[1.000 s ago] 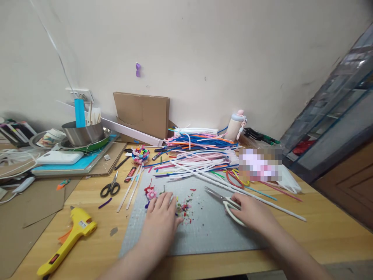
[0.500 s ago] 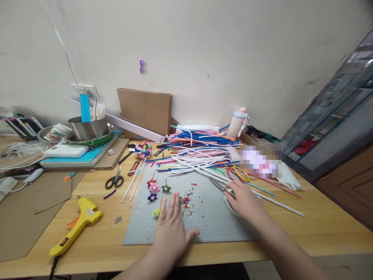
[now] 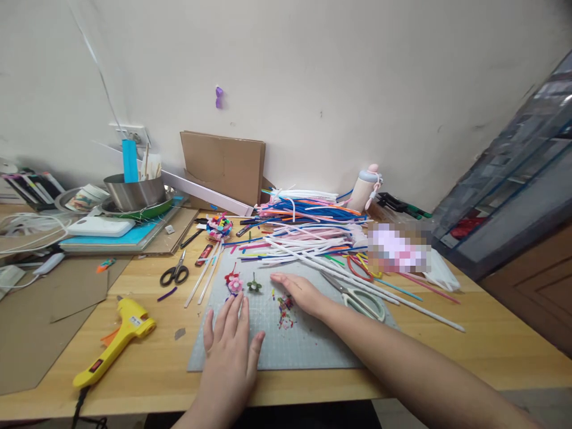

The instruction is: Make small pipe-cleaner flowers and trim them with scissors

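My left hand (image 3: pixel 230 333) lies over the left part of the grey cutting mat (image 3: pixel 313 351), fingers spread, with nothing in it. Its fingertips are by a pink flower (image 3: pixel 235 283); a red flower (image 3: pixel 229 276) and a partly covered purple one are beside that. A dark green flower (image 3: pixel 254 286) sits between my two hands. My right hand (image 3: pixel 299 292) is on its edge with fingers extended, its palm side next to a heap of colourful fuzzy scraps (image 3: pixel 286 313). To its right are the pale-handled scissors (image 3: pixel 364 302), lying on the mat.
Bundles of pipe cleaners (image 3: pixel 308 232) cover the back of the table. At left are a yellow glue gun (image 3: pixel 118 345), black scissors (image 3: pixel 175 274), glue sticks (image 3: pixel 204 280) and a metal bowl (image 3: pixel 136 193). A bottle (image 3: pixel 363 189) stands by the wall.
My right hand has left the pale-handled scissors and moved left to the scraps. My left hand has shifted left, nearer the flowers. The scraps sit in a tighter heap.
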Available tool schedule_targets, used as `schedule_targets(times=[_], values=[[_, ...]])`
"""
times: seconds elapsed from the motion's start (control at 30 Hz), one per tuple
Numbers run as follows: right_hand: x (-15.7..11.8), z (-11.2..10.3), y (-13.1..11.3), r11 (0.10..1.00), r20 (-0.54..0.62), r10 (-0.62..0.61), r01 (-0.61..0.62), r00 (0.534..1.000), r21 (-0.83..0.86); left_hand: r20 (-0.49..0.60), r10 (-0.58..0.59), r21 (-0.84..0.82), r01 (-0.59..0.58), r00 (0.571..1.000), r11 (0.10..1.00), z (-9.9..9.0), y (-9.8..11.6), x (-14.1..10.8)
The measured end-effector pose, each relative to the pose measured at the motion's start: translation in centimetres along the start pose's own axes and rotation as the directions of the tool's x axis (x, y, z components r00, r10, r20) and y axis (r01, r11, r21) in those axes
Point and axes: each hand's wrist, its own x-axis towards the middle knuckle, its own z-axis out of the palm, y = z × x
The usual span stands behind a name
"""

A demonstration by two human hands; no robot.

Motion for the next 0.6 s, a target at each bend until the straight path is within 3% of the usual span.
schedule_targets(times=[0.1, 0.23, 0.43, 0.5, 0.6], values=[[0.7, 0.4, -1.3, 0.990, 0.148, -0.138, 0.135, 0.979, 0.035, 0.011, -0.021, -0.066, 0.022, 1.000, 0.998, 0.0, -0.2, -0.5], [-0.1, 0.0, -2.7, 0.957, 0.340, -0.289, 0.282, 0.895, 0.071, 0.028, -0.030, -0.114, 0.033, 0.999, 0.993, 0.0, -0.5, -0.9], [-2.7, -2.0, -3.0, 0.922, 0.490, -0.379, 0.363, 0.785, 0.131, 0.053, -0.015, -0.095, 0.020, 0.998, 0.995, -0.6, -1.3, -1.5], [-3.6, -2.5, -2.7, 0.926, 0.479, -0.374, 0.343, 0.794, 0.155, 0.070, 0.025, -0.064, -0.021, 0.997, 0.998, -0.8, -1.2, -1.6], [-4.8, -2.9, -2.2, 0.955, 0.274, -0.264, 0.211, 0.925, 0.208, 0.074, 0.083, -0.007, -0.083, 0.994, 0.997, -0.7, -0.4, -1.3]])
